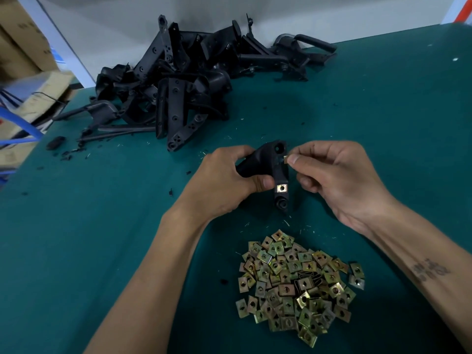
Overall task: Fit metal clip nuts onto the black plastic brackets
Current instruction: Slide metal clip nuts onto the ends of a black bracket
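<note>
My left hand [224, 182] grips a black plastic bracket [265, 162] just above the green table, its flat arm pointing down toward me. One metal clip nut [281, 188] sits fitted on that arm, beside my left thumb. My right hand [332, 172] pinches a second clip nut [286, 158] between thumb and forefinger, right against the bracket's upper right edge. A heap of several loose brass-coloured clip nuts [296, 284] lies on the table close to me, between my forearms.
A large pile of black plastic brackets [184, 80] lies at the back of the green table [396, 118]. Small black scraps [55, 143] and metal slivers are scattered around. Cardboard boxes [23, 47] stand off the table's left edge.
</note>
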`<move>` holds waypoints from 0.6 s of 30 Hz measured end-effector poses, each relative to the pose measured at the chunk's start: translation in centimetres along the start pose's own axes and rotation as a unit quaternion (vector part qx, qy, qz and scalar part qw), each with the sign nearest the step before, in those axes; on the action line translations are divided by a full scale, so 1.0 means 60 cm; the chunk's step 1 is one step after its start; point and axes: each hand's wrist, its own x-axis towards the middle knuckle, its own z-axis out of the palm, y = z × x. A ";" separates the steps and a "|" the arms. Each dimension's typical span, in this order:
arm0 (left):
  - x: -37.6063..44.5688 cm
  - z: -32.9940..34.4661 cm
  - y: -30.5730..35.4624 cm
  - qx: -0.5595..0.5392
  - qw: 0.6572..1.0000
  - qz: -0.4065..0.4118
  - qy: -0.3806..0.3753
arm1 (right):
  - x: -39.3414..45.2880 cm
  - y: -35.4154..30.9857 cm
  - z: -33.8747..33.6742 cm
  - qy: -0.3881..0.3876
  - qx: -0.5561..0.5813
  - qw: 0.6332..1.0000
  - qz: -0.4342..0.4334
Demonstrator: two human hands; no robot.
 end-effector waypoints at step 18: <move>-0.005 -0.015 0.005 -0.190 0.957 0.013 -0.217 | 0.007 0.003 -0.023 -0.253 0.273 0.919 0.128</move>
